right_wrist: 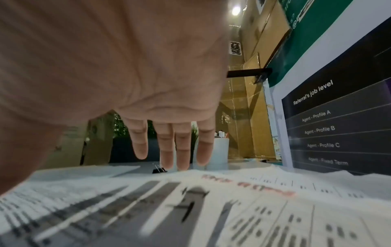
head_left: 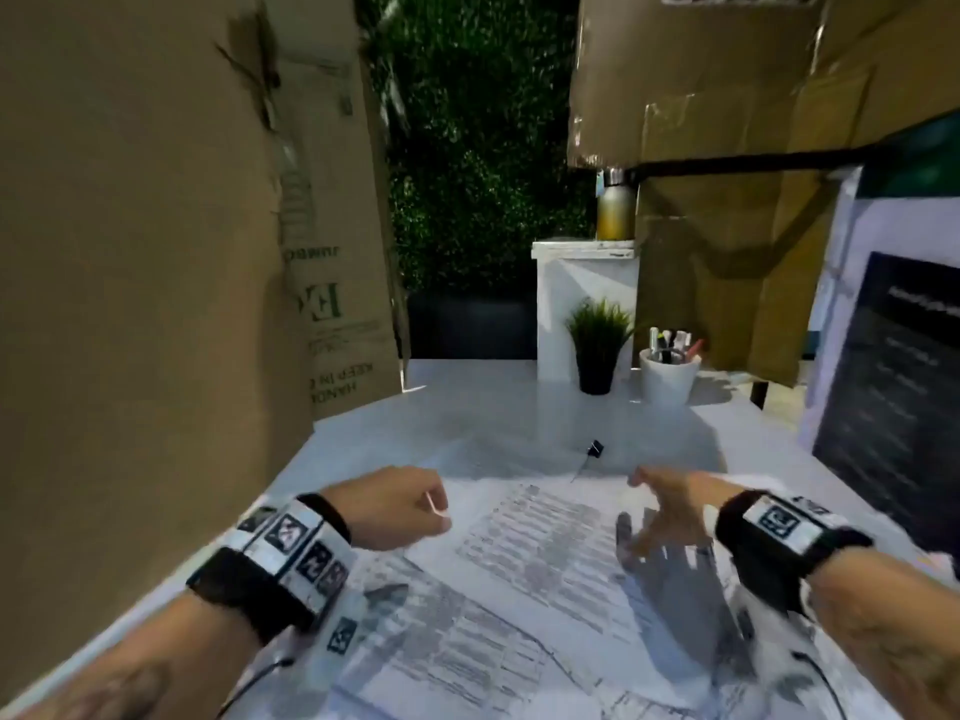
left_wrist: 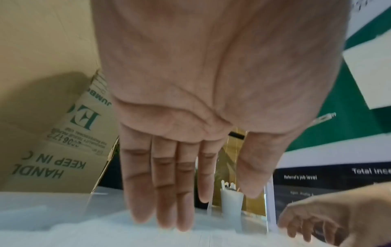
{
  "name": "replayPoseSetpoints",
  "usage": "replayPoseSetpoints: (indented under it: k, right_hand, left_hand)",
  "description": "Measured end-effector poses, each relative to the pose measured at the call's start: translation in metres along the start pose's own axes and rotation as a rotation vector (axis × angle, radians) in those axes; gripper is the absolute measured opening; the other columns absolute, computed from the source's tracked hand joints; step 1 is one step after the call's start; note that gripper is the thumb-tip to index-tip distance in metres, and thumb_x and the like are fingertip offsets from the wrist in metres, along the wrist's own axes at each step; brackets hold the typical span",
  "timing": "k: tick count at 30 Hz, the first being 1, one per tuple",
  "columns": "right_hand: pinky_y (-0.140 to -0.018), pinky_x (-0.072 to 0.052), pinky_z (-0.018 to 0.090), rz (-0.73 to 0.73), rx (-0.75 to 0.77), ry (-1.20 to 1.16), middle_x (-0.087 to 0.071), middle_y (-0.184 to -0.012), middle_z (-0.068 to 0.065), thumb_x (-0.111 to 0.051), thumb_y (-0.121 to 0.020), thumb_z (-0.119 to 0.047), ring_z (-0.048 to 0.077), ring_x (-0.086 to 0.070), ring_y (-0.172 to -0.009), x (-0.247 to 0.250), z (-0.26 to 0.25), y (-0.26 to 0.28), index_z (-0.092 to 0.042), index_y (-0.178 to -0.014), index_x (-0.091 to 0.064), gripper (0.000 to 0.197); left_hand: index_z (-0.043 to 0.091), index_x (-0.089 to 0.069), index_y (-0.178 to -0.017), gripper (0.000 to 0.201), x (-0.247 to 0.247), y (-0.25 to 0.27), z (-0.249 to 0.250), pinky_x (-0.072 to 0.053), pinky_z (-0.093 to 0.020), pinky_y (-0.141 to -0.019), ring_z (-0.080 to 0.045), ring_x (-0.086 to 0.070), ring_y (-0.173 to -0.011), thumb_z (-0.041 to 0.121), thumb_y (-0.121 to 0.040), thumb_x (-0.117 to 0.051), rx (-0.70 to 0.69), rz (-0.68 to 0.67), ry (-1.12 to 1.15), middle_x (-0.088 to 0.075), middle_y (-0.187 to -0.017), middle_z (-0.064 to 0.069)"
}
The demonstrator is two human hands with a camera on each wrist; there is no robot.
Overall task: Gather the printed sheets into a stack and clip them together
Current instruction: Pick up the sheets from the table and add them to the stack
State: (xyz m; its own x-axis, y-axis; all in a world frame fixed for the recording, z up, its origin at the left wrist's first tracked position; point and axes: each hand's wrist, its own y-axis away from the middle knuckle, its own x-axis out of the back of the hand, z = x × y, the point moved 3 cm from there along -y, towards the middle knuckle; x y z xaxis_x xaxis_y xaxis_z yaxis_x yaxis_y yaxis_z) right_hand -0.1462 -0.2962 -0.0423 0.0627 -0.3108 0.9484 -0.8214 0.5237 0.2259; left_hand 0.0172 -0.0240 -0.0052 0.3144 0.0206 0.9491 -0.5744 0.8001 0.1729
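Observation:
Several printed sheets (head_left: 535, 553) lie spread and overlapping on the white table (head_left: 467, 407), their text blurred. My left hand (head_left: 415, 506) hovers over their left edge; the left wrist view shows its fingers (left_wrist: 165, 192) straight and holding nothing. My right hand (head_left: 654, 517) hangs over the right part of the sheets with its fingers (right_wrist: 182, 150) spread just above the paper (right_wrist: 190, 208). A small black binder clip (head_left: 594, 449) lies on the table just beyond the sheets, between the two hands, also visible past my right fingertips as the clip (right_wrist: 159, 170).
Tall cardboard boxes (head_left: 156, 252) wall in the left side. At the back stand a potted plant (head_left: 597, 345), a white cup of pens (head_left: 667, 376) and a white box (head_left: 587, 304) with a bottle (head_left: 615, 205) on it. A dark poster board (head_left: 893, 407) leans at the right.

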Motion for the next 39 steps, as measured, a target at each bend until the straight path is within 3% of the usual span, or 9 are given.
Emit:
replayPoseSetpoints:
  k: [4, 10, 16, 21, 23, 25, 28, 34, 39]
  right_hand:
    - [-0.107, -0.036, 0.027, -0.052, -0.026, 0.116, -0.042, -0.152, 0.004, -0.075, -0.035, -0.076, 0.022, -0.044, -0.136, -0.014, -0.005, -0.004, -0.015, -0.150, -0.028, 0.138]
    - [-0.063, -0.042, 0.021, 0.109, -0.015, -0.007, -0.064, -0.103, -0.001, -0.071, -0.083, -0.034, 0.019, -0.061, -0.091, -0.002, 0.014, -0.016, -0.026, -0.089, -0.055, 0.019]
    - [-0.070, -0.051, 0.041, 0.286, 0.048, -0.867, -0.065, -0.102, 0.034, -0.071, -0.088, -0.026, 0.031, -0.063, -0.075, 0.025, 0.037, 0.008, 0.005, -0.098, -0.061, 0.034]
    - [-0.043, -0.050, 0.020, 0.347, 0.106, -1.222, -0.070, -0.068, 0.011, -0.057, -0.097, -0.013, 0.010, -0.066, -0.051, 0.010, 0.001, 0.041, 0.002, -0.097, -0.058, 0.015]
    - [-0.060, -0.057, 0.029, 0.293, 0.156, -1.275, -0.076, -0.086, 0.011, -0.060, -0.095, -0.018, 0.017, -0.073, -0.072, -0.001, -0.019, 0.048, -0.002, -0.102, -0.062, 0.017]
    - [-0.084, -0.056, 0.043, 0.194, 0.204, -1.310, -0.075, -0.105, 0.013, -0.061, -0.094, -0.029, 0.029, -0.072, -0.094, -0.011, -0.033, 0.048, -0.007, -0.107, -0.065, 0.026]
    - [-0.079, -0.048, 0.039, 0.181, 0.178, -1.282, -0.073, -0.103, 0.017, -0.059, -0.088, -0.048, 0.027, -0.066, -0.088, -0.008, -0.036, 0.033, 0.000, -0.110, -0.061, 0.053]
    - [-0.065, -0.041, 0.029, 0.192, -0.072, -0.767, -0.066, -0.104, 0.020, -0.070, -0.088, -0.034, 0.029, -0.061, -0.085, 0.003, -0.017, -0.038, 0.003, -0.116, -0.060, 0.047]
    - [-0.049, -0.042, 0.021, 0.090, -0.166, -0.507, -0.062, -0.084, 0.004, -0.073, -0.084, -0.040, 0.022, -0.063, -0.075, 0.001, -0.041, -0.079, -0.015, -0.079, -0.057, 0.030]
  left_hand:
    - [0.022, -0.051, -0.141, 0.049, -0.033, -0.016, 0.001, -0.050, -0.033, -0.101, -0.014, -0.059, -0.109, 0.049, -0.100, -0.056, 0.070, -0.154, -0.035, -0.061, -0.139, 0.001]
    - [0.026, -0.037, -0.153, 0.068, -0.040, -0.022, -0.018, -0.047, -0.035, -0.108, -0.017, -0.054, -0.132, 0.055, -0.096, -0.058, 0.144, -0.124, 0.054, -0.045, -0.159, 0.000]
    - [0.019, -0.029, -0.156, 0.077, -0.022, -0.007, -0.026, -0.054, -0.036, -0.100, -0.020, -0.061, -0.121, 0.059, -0.096, -0.057, 0.185, 0.087, 0.596, -0.052, -0.145, -0.006]
    - [0.018, -0.059, -0.137, 0.082, -0.030, -0.003, -0.004, -0.063, -0.044, -0.087, -0.038, -0.071, -0.113, 0.071, -0.076, -0.073, 0.130, 0.048, 1.232, -0.068, -0.131, -0.015]
    - [0.011, -0.065, -0.131, 0.056, -0.027, -0.004, 0.007, -0.063, -0.036, -0.070, -0.029, -0.079, -0.092, 0.051, -0.092, -0.069, 0.067, 0.110, 1.380, -0.073, -0.125, -0.020]
    - [0.001, -0.065, -0.129, 0.034, -0.025, -0.011, 0.006, -0.065, -0.040, -0.078, -0.027, -0.080, -0.091, 0.021, -0.102, -0.061, 0.051, 0.247, 1.389, -0.074, -0.123, -0.022]
    - [-0.004, -0.069, -0.120, 0.023, -0.021, -0.015, -0.014, -0.057, -0.054, -0.097, -0.041, -0.072, -0.108, 0.004, -0.101, -0.060, 0.095, 0.449, 1.256, -0.077, -0.115, -0.023]
    - [-0.003, -0.068, -0.103, 0.013, -0.007, -0.002, -0.068, -0.059, -0.030, -0.047, -0.018, -0.076, -0.057, 0.002, -0.102, -0.056, 0.179, 0.543, 1.239, -0.079, -0.068, -0.006]
    - [-0.004, -0.067, -0.107, 0.015, -0.019, -0.009, -0.098, -0.063, -0.040, -0.057, -0.027, -0.076, -0.060, 0.003, -0.103, -0.053, 0.255, 0.496, 1.325, -0.079, -0.072, -0.013]
